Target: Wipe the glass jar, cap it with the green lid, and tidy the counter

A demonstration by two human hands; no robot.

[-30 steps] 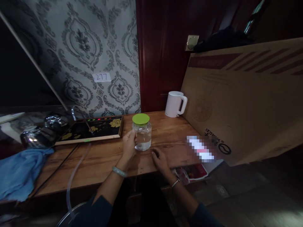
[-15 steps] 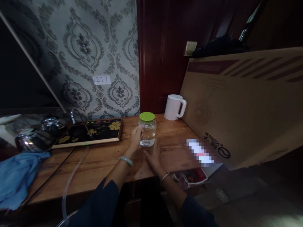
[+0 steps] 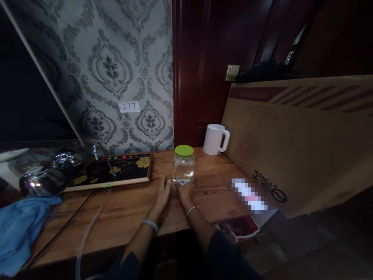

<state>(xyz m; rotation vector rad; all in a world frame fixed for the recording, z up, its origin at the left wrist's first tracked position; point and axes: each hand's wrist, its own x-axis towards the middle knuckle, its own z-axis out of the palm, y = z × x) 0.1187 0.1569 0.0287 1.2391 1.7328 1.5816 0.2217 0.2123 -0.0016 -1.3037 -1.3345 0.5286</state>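
A clear glass jar (image 3: 183,171) with a green lid (image 3: 184,151) stands upright on the wooden table, partly filled with clear liquid. My right hand (image 3: 187,191) is at its lower front, fingers curled round the right side and thumb across the near side. Just left of the jar and apart from it, my left hand (image 3: 163,194) is open and holds nothing. A bracelet circles each of my wrists.
Behind the jar stands a white electric kettle (image 3: 215,139). To the right leans a large cardboard box (image 3: 303,140). On the left are a black tea stove panel (image 3: 116,169) with a spout, a steel kettle (image 3: 42,181), a blue cloth (image 3: 23,229) and a clear hose (image 3: 87,229).
My left hand has let go of the jar and moved down to the left. My right hand has closed round the jar's lower part. The view has tilted up slightly.
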